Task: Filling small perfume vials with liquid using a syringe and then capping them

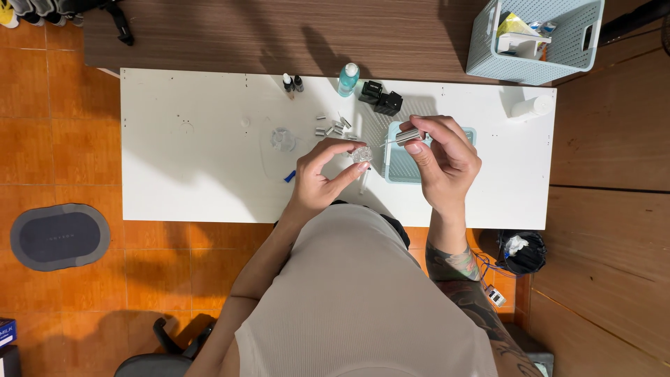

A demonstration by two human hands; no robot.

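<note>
Here, on the white bench [181, 181], working left to right. Near the middle, a small clear cup [283, 139] and a blue scrap [289, 176] lying loose, likely set aside within reach. Toward the far edge, two dark dropper bottles [292, 83], a teal bottle [348, 78], two black blocks [381, 98], and a scatter of small silver tubes [332, 126] just beyond the hands.

Left hand [317, 183] raised over the near-middle of the bench, thumb and forefinger pinched shut on a small clear faceted piece [361, 154], tilted toward the other hand, seemingly for alignment.

Right hand [443, 157] just beside it, over a pale blue tray [398, 164], fingers closed on a silver tube [408, 136] with a thin stem pointing left at the clear piece; the two close, contact impossible to tell.

At the far right corner, a white bottle [530, 107] lying down.
</note>
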